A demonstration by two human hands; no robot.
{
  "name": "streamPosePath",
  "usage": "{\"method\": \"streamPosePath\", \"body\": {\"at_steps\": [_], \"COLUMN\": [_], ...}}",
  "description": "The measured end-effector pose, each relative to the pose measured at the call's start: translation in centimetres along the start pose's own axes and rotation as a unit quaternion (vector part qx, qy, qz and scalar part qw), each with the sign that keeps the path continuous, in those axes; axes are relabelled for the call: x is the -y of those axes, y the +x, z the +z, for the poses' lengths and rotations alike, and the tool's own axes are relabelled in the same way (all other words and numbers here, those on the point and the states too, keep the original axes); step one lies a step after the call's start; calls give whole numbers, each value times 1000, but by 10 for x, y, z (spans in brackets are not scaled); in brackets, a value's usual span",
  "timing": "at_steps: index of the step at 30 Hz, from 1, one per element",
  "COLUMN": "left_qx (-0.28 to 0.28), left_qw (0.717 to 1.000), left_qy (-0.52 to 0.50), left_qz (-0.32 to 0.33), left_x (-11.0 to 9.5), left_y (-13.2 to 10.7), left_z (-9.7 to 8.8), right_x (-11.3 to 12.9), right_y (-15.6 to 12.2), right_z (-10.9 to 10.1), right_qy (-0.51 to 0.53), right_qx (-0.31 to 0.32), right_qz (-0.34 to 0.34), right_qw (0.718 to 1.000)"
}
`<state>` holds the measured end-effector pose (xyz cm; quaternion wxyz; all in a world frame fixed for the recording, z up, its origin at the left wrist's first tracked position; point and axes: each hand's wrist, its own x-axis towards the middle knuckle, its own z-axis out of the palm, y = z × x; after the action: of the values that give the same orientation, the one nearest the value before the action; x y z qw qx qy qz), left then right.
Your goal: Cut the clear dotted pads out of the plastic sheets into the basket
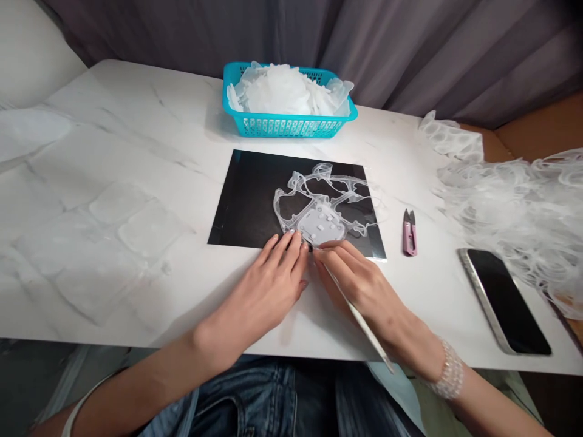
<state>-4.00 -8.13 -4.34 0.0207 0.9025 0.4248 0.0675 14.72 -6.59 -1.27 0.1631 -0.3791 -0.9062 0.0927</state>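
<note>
A translucent white silicone-like sheet [321,222] with cut-out loops lies on a black mat [248,200]. Its solid middle part carries small raised blocks. My left hand [273,279] rests with outstretched fingers, their tips on the near edge of this sheet and of the mat. Between the fingers of my right hand [364,276] is a slim white pen-like tool [364,325], tilted so that its back end points toward me. The tool's tip meets the sheet's near edge close to my left fingertips; its exact shape is hidden.
A blue basket [291,126] heaped with translucent white pieces stands at the back. To the right lie pink thread snips [410,233], a phone [505,303] and a large pile of white cut-out sheets [510,212]. More translucent sheets [113,237] lie at left.
</note>
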Motion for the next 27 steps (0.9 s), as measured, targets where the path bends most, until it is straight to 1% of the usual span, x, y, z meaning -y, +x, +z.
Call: {"method": "streamPosePath", "body": {"at_steps": [4,8,11,13,15,16,17,18,19,20,21,22,23,24,25,26,27], "left_qx": [-3,-12,-19,-18,-15,-13,-12,-11,-10,-8,-6,-4,-2,0,2,5,6], "left_qw": [999,997,996,995,995,995,996,996,996,996,996,997,997,998,998,998,997], "left_qy": [31,56,69,74,76,75,72,70,67,63,58,51,39,22,-1,-32,-69], "left_qz": [28,46,57,61,61,59,58,57,57,59,62,63,64,62,56,49,40], "left_x": [2,4,7,8,10,10,10,10,10,10,11,12,13,16,19,23,27], "left_y": [-2,-3,-3,-3,-2,-2,-2,-2,-2,-3,-3,-2,-1,1,5,11,18], "left_z": [-1,-3,-4,-5,-6,-7,-7,-7,-8,-8,-8,-8,-9,-10,-12,-15,-20], "right_x": [-9,-16,-15,-12,-12,-16,-24,-35,-49,-65,-82,-98,-110,-118,-121,-119,-112], "right_y": [10,12,13,14,13,11,6,0,-7,-15,-22,-29,-33,-36,-36,-33,-27], "right_z": [7,12,18,20,17,12,5,-5,-18,-31,-45,-59,-70,-78,-82,-82,-78], "right_qy": [-37,-85,-83,-36,69,136,205,268,322,364,394,418,431,444,455,463,467], "right_qx": [-21,-16,-1,0,-17,-43,-84,-144,-219,-302,-391,-446,-489,-506,-502,-493,-477], "right_qz": [-27,-27,-33,-33,-13,13,53,105,161,216,255,282,296,307,314,309,297], "right_qw": [999,996,996,999,997,990,974,947,907,854,791,740,698,673,665,669,683]}}
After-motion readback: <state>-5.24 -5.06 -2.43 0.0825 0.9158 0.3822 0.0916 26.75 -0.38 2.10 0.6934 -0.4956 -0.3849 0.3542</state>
